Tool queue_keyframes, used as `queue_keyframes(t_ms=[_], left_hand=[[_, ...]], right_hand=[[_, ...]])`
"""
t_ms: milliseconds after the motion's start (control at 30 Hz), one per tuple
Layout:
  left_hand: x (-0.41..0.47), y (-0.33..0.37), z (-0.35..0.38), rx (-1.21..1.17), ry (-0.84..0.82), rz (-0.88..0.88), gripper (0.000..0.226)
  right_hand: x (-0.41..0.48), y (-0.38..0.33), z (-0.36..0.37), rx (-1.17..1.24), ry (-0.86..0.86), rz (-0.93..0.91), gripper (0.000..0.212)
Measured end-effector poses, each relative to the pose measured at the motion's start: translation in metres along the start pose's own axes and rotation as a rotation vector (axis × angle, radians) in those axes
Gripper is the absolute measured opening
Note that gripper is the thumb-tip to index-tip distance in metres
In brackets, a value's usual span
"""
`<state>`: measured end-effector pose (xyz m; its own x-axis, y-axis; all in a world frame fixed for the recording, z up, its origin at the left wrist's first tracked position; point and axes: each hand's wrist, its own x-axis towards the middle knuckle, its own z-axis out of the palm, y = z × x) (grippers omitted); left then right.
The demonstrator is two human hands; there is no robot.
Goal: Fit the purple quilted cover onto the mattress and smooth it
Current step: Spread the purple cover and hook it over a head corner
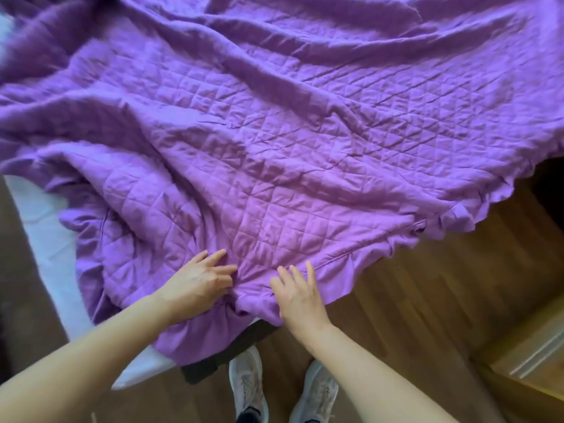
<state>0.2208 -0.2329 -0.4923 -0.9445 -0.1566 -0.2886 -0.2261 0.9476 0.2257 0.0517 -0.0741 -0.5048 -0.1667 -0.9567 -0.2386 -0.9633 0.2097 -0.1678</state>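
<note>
the purple quilted cover with a ruffled hem (274, 132) lies spread over the white mattress (39, 218), rumpled in long folds, its near corner hanging over the bed's corner just in front of the person's pale sneakers (247, 383). the left hand (198, 282) and right hand (297, 296) both rest flat on that corner, near each other, fingers straight and slightly spread, pinching nothing.

from the fingers the cover's bulk runs away, forward and to the right. the ruffled hem (457, 215) heads off diagonally from the right hand over the wooden floor (427, 285). a bunched heap of quilt (122, 215) sits just left of the left hand, and beyond it a strip of mattress is bare. the left hand is nearer, so dragging the cover that way likely falls to it.
</note>
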Motion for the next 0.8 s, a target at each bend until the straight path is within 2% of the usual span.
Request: queue_keyframes(t_ms=[100,233,267,333,400,467,500,533,600,700,800], left_hand=[[-0.027,0.012,0.004,-0.05,0.054,0.036,0.03],[-0.032,0.014,0.022,-0.081,0.015,-0.017,0.039],[-0.028,0.014,0.021,-0.105,0.065,-0.036,0.044],[-0.019,0.013,0.01,-0.075,0.15,-0.107,0.046],[-0.017,0.003,0.005,0.066,0.033,-0.291,0.043],[-0.029,-0.008,0.012,0.11,-0.163,-0.482,0.052],[-0.041,-0.008,0.018,0.08,-0.255,-0.538,0.055],[-0.05,-0.007,0.028,0.065,-0.277,-0.558,0.055],[-0.067,-0.001,0.036,0.023,-0.306,-0.586,0.052],[-0.076,-0.006,0.035,-0.004,-0.332,-0.54,0.053],[-0.088,-0.03,0.017,0.03,-0.209,-0.47,0.071]], right_hand=[[-0.022,-0.002,0.016,-0.018,0.037,-0.069,0.022],[-0.017,-0.005,0.017,-0.024,0.036,-0.008,0.018],[-0.013,-0.007,0.013,-0.003,0.021,0.011,0.022],[-0.004,-0.015,0.01,0.034,-0.016,0.019,0.043],[0.0,-0.025,0.003,0.033,-0.094,0.004,0.056],[-0.001,-0.032,0.006,0.017,-0.158,-0.069,0.056],[-0.005,-0.035,0.01,0.019,-0.244,-0.106,0.053],[-0.011,-0.037,0.015,0.03,-0.315,-0.114,0.051],[-0.021,-0.043,0.019,0.033,-0.342,-0.115,0.049],[-0.024,-0.046,0.018,0.026,-0.293,-0.087,0.042],[-0.016,-0.054,0.015,-0.041,-0.122,-0.04,0.043]])
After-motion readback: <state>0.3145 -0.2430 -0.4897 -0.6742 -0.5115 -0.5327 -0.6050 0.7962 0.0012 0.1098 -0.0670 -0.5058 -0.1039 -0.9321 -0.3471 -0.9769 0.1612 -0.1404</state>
